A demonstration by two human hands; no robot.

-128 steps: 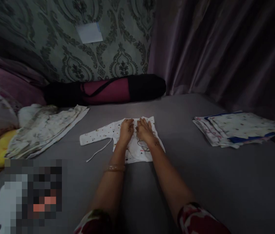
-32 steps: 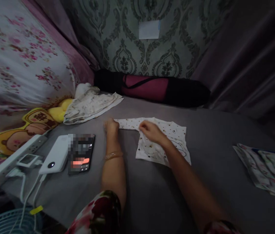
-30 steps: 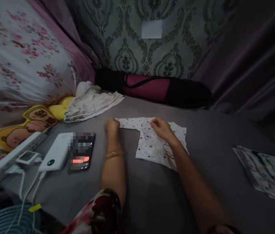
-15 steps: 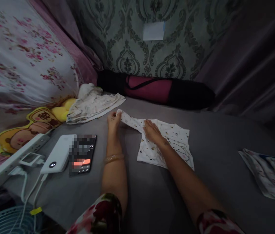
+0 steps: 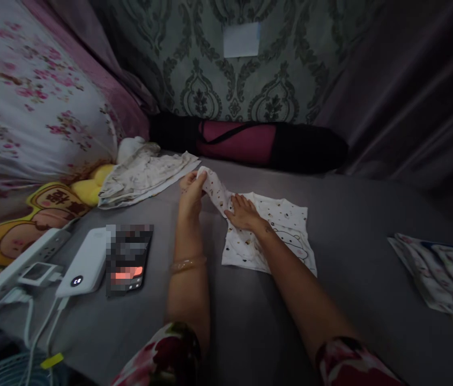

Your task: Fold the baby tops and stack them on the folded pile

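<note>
A small white shirt (image 5: 290,214) with a scattered print and a cartoon animal face lies on the grey sheet. My left hand (image 5: 192,187) pinches the cuff end of its left-hand sleeve (image 5: 215,187) and holds it raised off the surface. Flat on the shirt, near where that sleeve joins the body, rests my right hand (image 5: 246,213), fingers stretched out. My right forearm covers part of the shirt's lower front.
To the left are a phone (image 5: 132,262), a white power bank (image 5: 83,262), a power strip (image 5: 17,268) with cables, and a yellow cushion (image 5: 21,230). Printed cloths (image 5: 141,177) lie behind. A black-and-pink long bag (image 5: 246,142) lines the wall. Folded clothes (image 5: 443,273) lie right.
My left hand has lifted the sleeve end higher, and the sleeve now bends upward. My right hand stays pressed on the shirt. The camera view has shifted slightly.
</note>
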